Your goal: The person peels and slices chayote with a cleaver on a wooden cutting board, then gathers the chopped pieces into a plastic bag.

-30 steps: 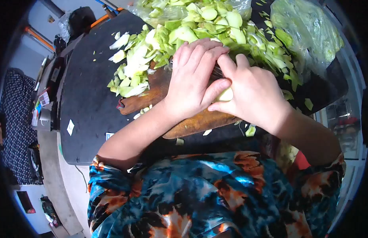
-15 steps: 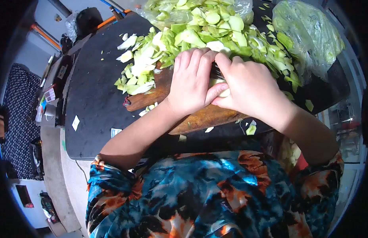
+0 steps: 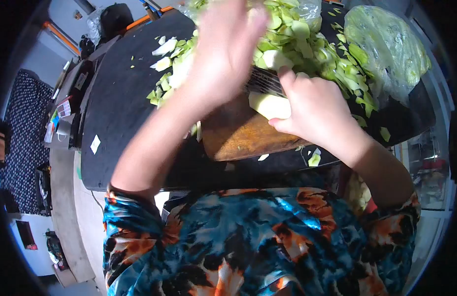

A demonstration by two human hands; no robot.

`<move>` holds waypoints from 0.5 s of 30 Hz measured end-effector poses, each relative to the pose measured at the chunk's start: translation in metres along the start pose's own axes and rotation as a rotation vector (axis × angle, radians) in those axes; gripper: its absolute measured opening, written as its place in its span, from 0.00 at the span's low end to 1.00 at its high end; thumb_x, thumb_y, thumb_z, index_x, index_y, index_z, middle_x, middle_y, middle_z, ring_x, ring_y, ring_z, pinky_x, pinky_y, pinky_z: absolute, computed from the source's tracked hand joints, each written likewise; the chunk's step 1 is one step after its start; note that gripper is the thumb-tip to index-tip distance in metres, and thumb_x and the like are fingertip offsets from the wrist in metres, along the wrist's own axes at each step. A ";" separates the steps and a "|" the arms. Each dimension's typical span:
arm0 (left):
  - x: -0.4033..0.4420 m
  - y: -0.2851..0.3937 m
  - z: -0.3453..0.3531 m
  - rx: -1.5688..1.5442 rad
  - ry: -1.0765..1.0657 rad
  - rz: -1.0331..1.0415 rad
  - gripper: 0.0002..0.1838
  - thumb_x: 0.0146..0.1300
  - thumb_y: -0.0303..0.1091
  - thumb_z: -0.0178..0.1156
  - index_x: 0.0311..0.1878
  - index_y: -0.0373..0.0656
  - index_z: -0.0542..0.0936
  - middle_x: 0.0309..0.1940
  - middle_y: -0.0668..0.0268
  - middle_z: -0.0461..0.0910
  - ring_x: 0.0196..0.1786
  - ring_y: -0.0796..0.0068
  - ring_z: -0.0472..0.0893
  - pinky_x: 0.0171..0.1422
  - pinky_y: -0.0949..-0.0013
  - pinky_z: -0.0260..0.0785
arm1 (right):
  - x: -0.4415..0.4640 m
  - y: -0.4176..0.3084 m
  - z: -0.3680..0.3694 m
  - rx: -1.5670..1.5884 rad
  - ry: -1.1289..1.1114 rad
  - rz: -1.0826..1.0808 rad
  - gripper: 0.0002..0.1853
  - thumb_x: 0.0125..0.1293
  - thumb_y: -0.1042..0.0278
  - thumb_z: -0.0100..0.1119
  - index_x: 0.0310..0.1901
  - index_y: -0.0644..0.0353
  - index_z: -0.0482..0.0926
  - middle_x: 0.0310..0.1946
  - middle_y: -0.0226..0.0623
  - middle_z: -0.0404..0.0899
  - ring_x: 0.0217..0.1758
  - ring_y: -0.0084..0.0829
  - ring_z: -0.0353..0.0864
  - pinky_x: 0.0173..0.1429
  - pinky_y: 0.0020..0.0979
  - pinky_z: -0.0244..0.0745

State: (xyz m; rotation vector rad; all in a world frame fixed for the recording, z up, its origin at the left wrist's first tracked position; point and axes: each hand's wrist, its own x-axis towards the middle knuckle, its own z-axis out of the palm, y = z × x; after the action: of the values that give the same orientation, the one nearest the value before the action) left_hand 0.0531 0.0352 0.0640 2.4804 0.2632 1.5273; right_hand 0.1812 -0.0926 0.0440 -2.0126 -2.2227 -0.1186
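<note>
Resting on a wooden cutting board (image 3: 238, 140), a pale vegetable piece (image 3: 264, 104) lies toward the board's far right part. The right hand (image 3: 315, 104) has its grip closed around the right end of the piece, thumb tip on the side nearest the wearer. Its forefinger reaches a dark, streaked blade (image 3: 263, 81) along the far side of the piece; whether the blade cuts into it cannot be told. The left hand (image 3: 224, 47), blurred, hangs above the board's far left part. Its fingertips run out of view, so how far open that grip is, or whether it holds anything, cannot be told. Beyond the board, green and white slices (image 3: 292, 42) are heaped on a black bench (image 3: 122, 106). A clear plastic bag (image 3: 388, 52) with green contents sits to the board's far right.
</note>
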 end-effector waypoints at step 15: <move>0.009 -0.017 -0.009 -0.252 0.012 -0.160 0.18 0.69 0.40 0.44 0.52 0.35 0.68 0.45 0.56 0.73 0.52 0.67 0.72 0.58 0.66 0.63 | -0.005 -0.006 0.004 0.032 -0.112 0.065 0.33 0.40 0.48 0.72 0.40 0.63 0.68 0.28 0.46 0.77 0.32 0.45 0.81 0.36 0.40 0.76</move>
State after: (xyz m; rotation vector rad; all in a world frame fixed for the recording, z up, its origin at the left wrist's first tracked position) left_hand 0.0481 0.0550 0.0709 2.2017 0.2478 1.4155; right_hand 0.1752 -0.0976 0.0390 -2.1207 -2.2055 0.0371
